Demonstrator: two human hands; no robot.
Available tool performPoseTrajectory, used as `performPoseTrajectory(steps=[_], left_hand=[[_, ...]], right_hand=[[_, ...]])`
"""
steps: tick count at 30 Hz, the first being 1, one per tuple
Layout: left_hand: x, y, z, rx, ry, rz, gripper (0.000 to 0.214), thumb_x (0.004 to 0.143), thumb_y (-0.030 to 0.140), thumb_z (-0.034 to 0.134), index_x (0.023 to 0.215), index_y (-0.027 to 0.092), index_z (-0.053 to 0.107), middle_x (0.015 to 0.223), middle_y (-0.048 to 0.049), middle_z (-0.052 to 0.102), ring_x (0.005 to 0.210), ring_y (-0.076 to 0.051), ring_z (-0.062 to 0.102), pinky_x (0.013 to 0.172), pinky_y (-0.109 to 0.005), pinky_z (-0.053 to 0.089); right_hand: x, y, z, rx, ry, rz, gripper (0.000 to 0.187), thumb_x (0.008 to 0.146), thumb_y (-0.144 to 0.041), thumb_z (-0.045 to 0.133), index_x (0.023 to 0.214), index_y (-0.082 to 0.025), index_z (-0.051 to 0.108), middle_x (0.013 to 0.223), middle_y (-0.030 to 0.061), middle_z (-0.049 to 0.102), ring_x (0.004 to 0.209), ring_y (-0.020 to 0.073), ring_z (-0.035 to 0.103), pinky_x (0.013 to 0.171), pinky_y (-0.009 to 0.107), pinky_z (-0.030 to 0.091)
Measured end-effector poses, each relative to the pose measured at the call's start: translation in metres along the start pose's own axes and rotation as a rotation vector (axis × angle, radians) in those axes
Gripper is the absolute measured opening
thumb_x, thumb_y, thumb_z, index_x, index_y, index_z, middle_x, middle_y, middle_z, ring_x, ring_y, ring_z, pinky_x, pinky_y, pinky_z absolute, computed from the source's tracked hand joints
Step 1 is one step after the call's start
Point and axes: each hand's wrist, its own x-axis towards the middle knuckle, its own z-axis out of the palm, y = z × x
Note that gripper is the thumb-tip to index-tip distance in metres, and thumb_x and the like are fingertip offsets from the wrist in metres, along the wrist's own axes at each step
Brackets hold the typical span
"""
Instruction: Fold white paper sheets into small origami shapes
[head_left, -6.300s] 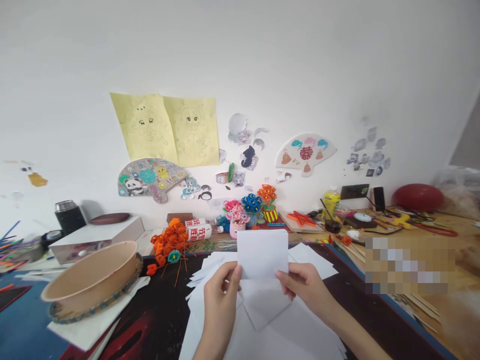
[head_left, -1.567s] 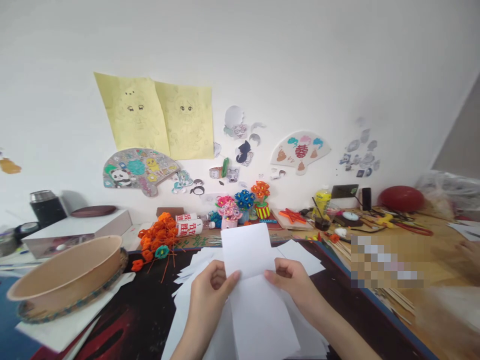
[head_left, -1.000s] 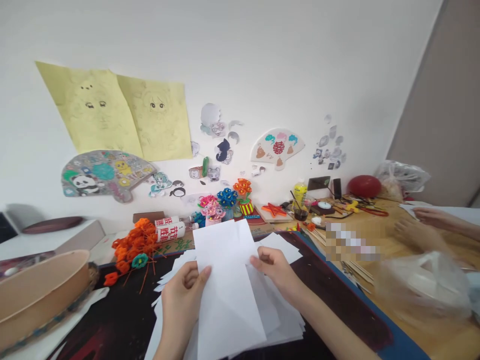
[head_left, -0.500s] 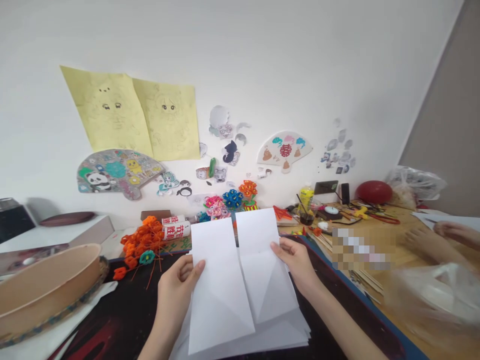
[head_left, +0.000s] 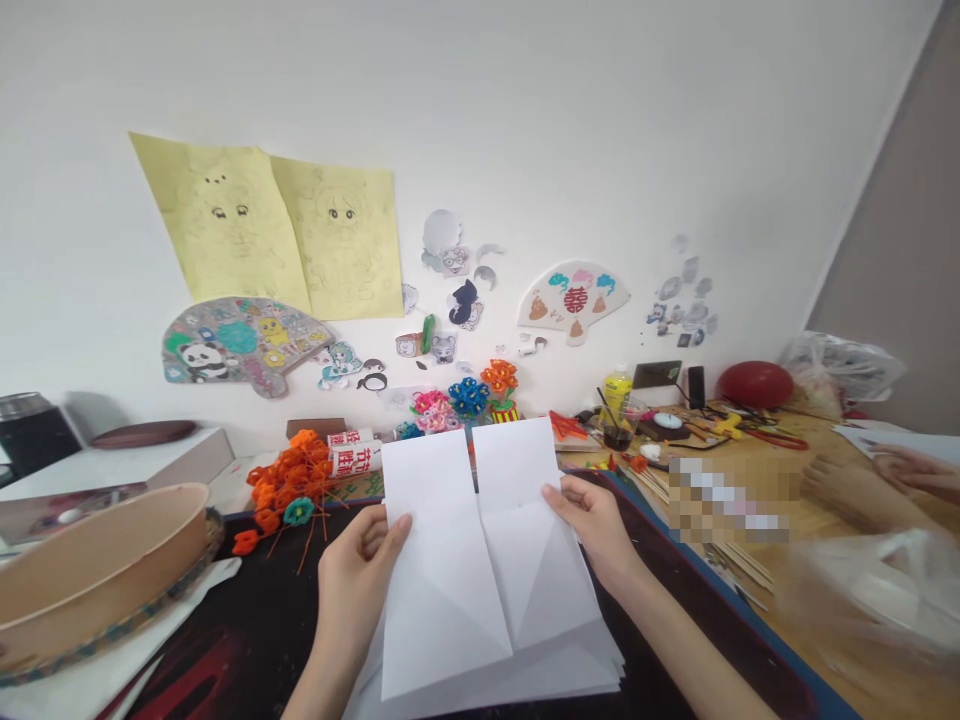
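A folded sheet of white paper (head_left: 439,560) is held up in front of me, its two side panels meeting near the middle with a narrow gap between them. My left hand (head_left: 360,565) pinches its left edge, thumb on the front and fingers curled behind. On the opposite edge, my right hand (head_left: 592,525) grips the paper in the same way, thumb in front. Diagonal creases show on the lower part of both panels. Below and behind it lies a stack of white sheets (head_left: 577,675) on the dark mat (head_left: 277,610).
Orange pipe-cleaner flowers (head_left: 296,475) and a round tan container (head_left: 105,560) are at the left. Wooden sticks (head_left: 739,565), a plastic bag (head_left: 877,590) and a yellow bottle (head_left: 617,390) lie to the right. Another person's hand (head_left: 911,470) is at the far right.
The view has shifted very slightly, so the surroundings sit a little further right. Both hands keep the same hold on the folded paper.
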Motion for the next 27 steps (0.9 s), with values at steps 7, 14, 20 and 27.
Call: performPoseTrajectory(steps=[7, 14, 20, 27], left_hand=[[-0.0014, 0.0031, 0.0008, 0.0, -0.007, 0.0, 0.044, 0.063, 0.05, 0.077, 0.087, 0.015, 0.065, 0.082, -0.0078, 0.075, 0.079, -0.023, 0.07, 0.058, -0.022, 0.052], [-0.0007, 0.0028, 0.0002, -0.031, -0.006, -0.008, 0.044, 0.061, 0.05, 0.078, 0.086, 0.016, 0.065, 0.083, -0.0082, 0.075, 0.082, -0.025, 0.07, 0.058, -0.022, 0.052], [-0.0001, -0.0011, -0.0013, -0.015, -0.005, -0.004, 0.045, 0.062, 0.052, 0.077, 0.086, 0.016, 0.064, 0.085, -0.0094, 0.075, 0.084, -0.027, 0.07, 0.059, -0.024, 0.053], [-0.0003, 0.0009, 0.0006, 0.009, -0.002, 0.002, 0.046, 0.062, 0.052, 0.076, 0.086, 0.015, 0.064, 0.087, -0.01, 0.075, 0.085, -0.027, 0.07, 0.059, -0.025, 0.053]], right_hand=[[0.0, 0.0011, 0.0006, -0.021, 0.004, 0.003, 0.033, 0.069, -0.048, 0.077, 0.07, -0.016, 0.07, 0.067, 0.0034, 0.069, 0.06, 0.0176, 0.059, 0.055, 0.025, 0.042], [0.0013, 0.0038, -0.0009, -0.039, 0.002, 0.014, 0.036, 0.068, -0.051, 0.075, 0.069, -0.016, 0.069, 0.07, 0.0046, 0.069, 0.062, 0.0196, 0.059, 0.057, 0.027, 0.043], [-0.0004, 0.0005, 0.0012, -0.046, 0.003, 0.02, 0.037, 0.067, -0.052, 0.075, 0.071, -0.016, 0.069, 0.069, 0.0045, 0.069, 0.06, 0.019, 0.058, 0.055, 0.027, 0.042], [-0.0034, -0.0044, 0.0051, -0.049, 0.004, 0.022, 0.035, 0.068, -0.051, 0.075, 0.068, -0.017, 0.067, 0.064, 0.001, 0.065, 0.057, 0.0169, 0.055, 0.053, 0.026, 0.04]])
